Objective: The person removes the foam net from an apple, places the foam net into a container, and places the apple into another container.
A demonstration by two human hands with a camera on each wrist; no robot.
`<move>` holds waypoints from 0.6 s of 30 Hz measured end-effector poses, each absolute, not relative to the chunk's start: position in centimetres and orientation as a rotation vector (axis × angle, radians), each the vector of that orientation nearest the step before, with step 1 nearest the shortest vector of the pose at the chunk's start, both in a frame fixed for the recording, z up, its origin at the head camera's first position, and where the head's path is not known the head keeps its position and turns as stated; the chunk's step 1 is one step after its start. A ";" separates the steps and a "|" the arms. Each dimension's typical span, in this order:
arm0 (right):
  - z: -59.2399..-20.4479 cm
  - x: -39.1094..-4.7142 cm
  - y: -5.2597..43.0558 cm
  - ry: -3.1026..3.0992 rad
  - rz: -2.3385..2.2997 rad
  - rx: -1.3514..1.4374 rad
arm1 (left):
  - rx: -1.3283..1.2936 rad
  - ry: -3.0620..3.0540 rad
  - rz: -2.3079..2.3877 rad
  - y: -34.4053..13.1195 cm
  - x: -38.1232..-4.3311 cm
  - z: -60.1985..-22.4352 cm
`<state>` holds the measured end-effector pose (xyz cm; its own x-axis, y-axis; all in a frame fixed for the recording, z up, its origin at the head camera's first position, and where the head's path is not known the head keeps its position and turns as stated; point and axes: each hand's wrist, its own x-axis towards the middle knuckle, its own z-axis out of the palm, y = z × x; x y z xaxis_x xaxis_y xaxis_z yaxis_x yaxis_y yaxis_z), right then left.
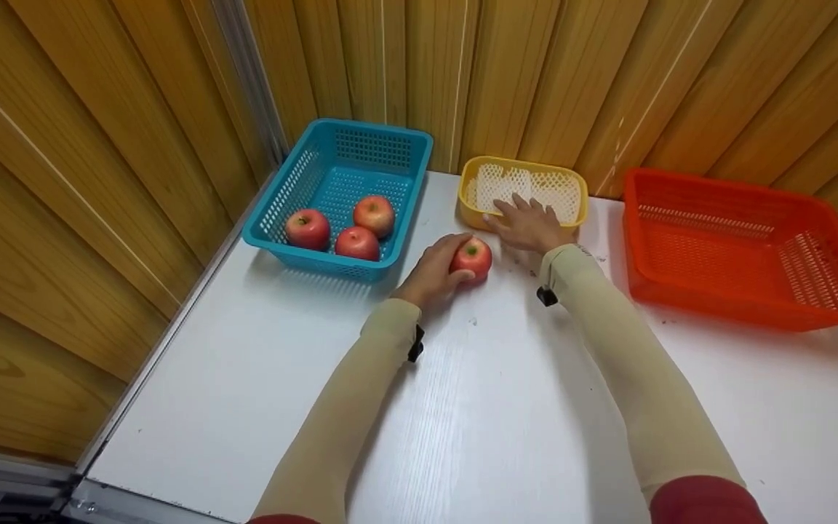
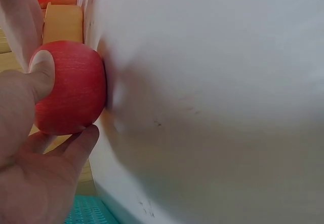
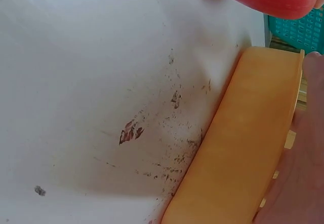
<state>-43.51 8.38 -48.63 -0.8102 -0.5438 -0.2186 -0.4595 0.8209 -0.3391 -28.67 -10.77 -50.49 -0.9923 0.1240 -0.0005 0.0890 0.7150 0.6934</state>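
Note:
My left hand grips a red apple at the middle of the table, thumb on one side and fingers on the other. In the left wrist view the apple sits right at the white tabletop. My right hand reaches over the front rim of a small yellow basket, fingers extended and spread. White foam netting lies inside that basket, just beyond the fingertips. From the right wrist, the yellow basket's side wall shows, while the fingertips are hidden behind it.
A blue basket with three apples stands at the back left. To the right is a large red-orange basket. Wood-patterned panels close off the back and left of the white table.

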 end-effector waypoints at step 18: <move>-48.2 -43.8 8.7 2.750 -0.394 -0.799 | 0.105 2.876 0.909 -10.0 -29.7 -48.9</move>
<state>-43.83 8.73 -48.24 -0.8182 -0.5516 -0.1619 -0.4839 0.8129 -0.3240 -29.73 -9.99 -48.89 -0.9900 0.1030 -0.0963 0.0290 0.8167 0.5763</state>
